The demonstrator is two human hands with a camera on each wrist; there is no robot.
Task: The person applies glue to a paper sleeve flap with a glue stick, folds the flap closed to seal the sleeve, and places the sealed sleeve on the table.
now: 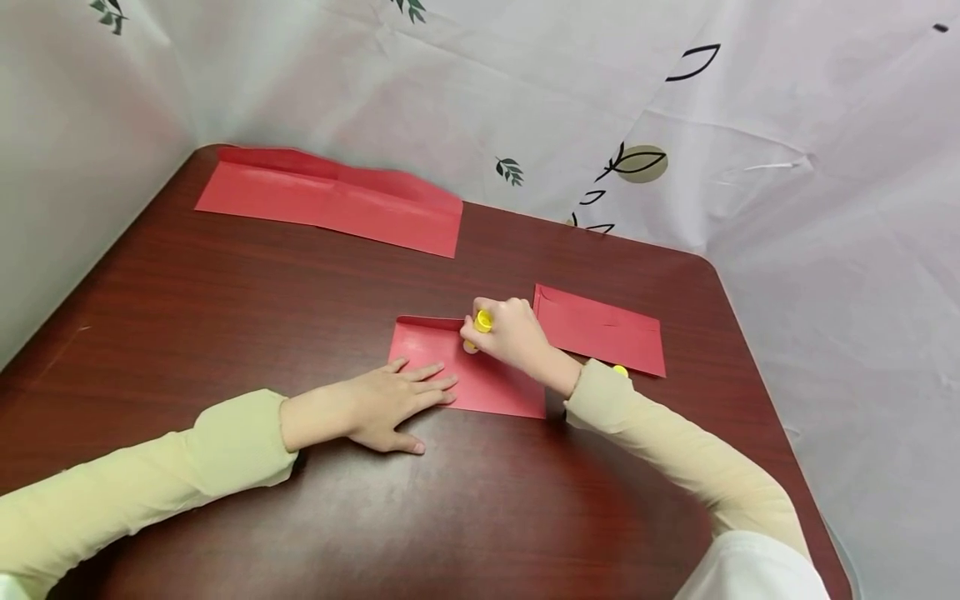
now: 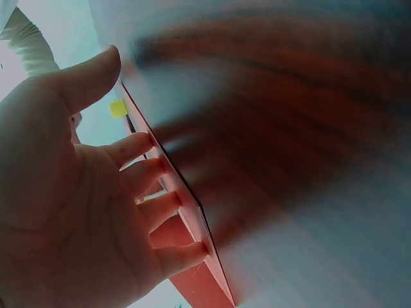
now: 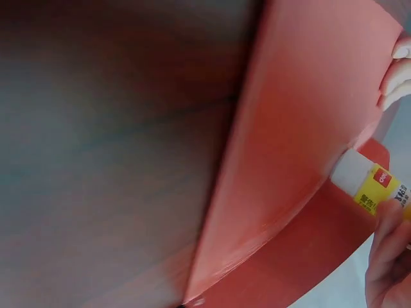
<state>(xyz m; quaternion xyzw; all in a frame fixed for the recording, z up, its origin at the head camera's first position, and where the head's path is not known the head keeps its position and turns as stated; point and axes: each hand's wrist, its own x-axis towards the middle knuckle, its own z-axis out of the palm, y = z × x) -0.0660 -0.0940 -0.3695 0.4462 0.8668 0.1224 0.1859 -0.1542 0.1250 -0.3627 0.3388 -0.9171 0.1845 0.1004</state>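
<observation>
A sleeve partly hides a yellow piece at four o'clock in the head view. The right wrist view's three-o'clock edge crops the glue stick.

Lettering stands on the yellow glue stick, on the stretch of barrel jutting out past the right fingers: a small red patch, farther from them and close to the white end, carries a white mark that looks like the brand name "deli", though too small to be sure. Nearer the fingers, black Chinese characters on the yellow seem to read 警告 ("warning"), with finer print beside them too blurred to read, while other black characters on a white band cannot be made out.
</observation>
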